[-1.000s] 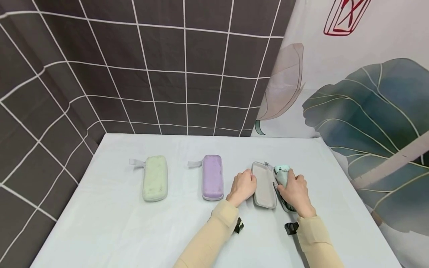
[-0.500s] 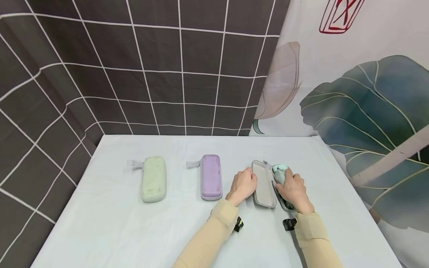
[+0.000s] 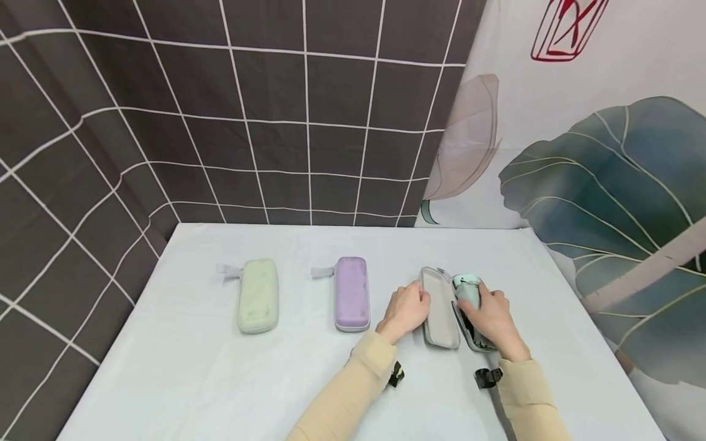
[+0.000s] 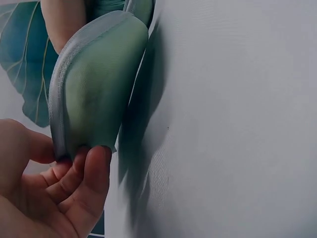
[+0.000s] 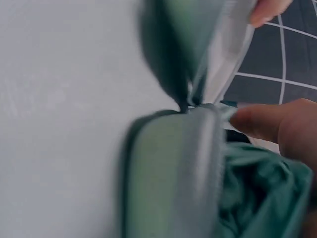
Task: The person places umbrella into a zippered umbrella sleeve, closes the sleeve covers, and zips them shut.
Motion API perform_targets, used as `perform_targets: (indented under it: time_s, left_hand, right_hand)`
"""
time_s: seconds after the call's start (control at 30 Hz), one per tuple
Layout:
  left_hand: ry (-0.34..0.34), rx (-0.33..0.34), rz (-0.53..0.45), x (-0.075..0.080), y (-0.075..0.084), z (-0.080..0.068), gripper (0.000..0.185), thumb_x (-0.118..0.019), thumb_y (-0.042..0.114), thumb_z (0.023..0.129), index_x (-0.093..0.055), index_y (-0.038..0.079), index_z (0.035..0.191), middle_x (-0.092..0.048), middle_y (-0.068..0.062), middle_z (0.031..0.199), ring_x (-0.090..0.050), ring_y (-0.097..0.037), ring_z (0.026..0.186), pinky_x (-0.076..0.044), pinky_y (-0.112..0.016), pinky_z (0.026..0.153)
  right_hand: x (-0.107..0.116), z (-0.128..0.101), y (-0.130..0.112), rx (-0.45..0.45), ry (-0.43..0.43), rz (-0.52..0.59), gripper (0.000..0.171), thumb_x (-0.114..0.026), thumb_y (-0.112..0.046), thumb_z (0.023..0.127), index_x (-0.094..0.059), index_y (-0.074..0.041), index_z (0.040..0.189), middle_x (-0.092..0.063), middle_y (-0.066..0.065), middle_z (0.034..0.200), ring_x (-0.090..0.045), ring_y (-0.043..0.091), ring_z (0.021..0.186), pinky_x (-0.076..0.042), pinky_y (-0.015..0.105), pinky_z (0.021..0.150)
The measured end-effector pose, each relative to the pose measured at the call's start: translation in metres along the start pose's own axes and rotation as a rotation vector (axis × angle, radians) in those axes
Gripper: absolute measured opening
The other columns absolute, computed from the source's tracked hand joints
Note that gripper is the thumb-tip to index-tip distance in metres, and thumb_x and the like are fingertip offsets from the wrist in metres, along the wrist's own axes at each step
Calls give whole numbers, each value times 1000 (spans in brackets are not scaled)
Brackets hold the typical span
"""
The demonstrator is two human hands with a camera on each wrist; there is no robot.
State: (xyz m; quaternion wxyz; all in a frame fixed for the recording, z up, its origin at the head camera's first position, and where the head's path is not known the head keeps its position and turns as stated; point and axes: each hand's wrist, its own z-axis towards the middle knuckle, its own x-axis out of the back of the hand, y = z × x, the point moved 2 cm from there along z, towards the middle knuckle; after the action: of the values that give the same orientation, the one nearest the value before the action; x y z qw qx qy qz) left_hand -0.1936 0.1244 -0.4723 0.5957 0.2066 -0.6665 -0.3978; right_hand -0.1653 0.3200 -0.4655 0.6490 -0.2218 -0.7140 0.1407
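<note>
An open grey-green zip case (image 3: 440,306) lies at the right of the table. My left hand (image 3: 420,301) grips the edge of its raised lid (image 4: 94,94), fingers (image 4: 89,173) curled under the rim. My right hand (image 3: 478,304) lies over a mint-green folded fabric bundle (image 3: 466,289) in the case's other half (image 5: 173,173), fingers curled on it. In the right wrist view the teal fabric (image 5: 257,198) bulges beside my thumb (image 5: 277,124). Most of the bundle is hidden under the hand.
A shut purple case (image 3: 351,293) and a shut pale green case (image 3: 257,295), each with a grey loop, lie to the left on the pale table (image 3: 220,380). Dark grid cloth and a leaf-print cloth hang behind.
Both hands stay on the open case. My right hand has slipped slightly nearer along the bundle, so more of its far end shows.
</note>
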Motion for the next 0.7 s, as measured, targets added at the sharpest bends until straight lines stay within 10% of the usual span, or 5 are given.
perform_targets:
  time_s: [0.33,0.7]
  left_hand:
    - [-16,66,-178,-4,-3,0,21,-54,26,99,-54,10,112,-58,3,74,-55,-12,63,-43,-27,56]
    - [-14,118,-370,-14,0,0,46,-55,30,100,-42,13,140,-68,-4,105,-64,-13,90,-50,-30,77]
  right_hand:
    - [26,6,23,31,2,128,53,-41,-31,104,-44,11,137,-47,35,128,-48,50,113,-42,58,87]
    - [31,19,66,-8,-218,544,47,-46,-12,103,-34,13,141,-64,17,110,-61,12,84,-53,31,71]
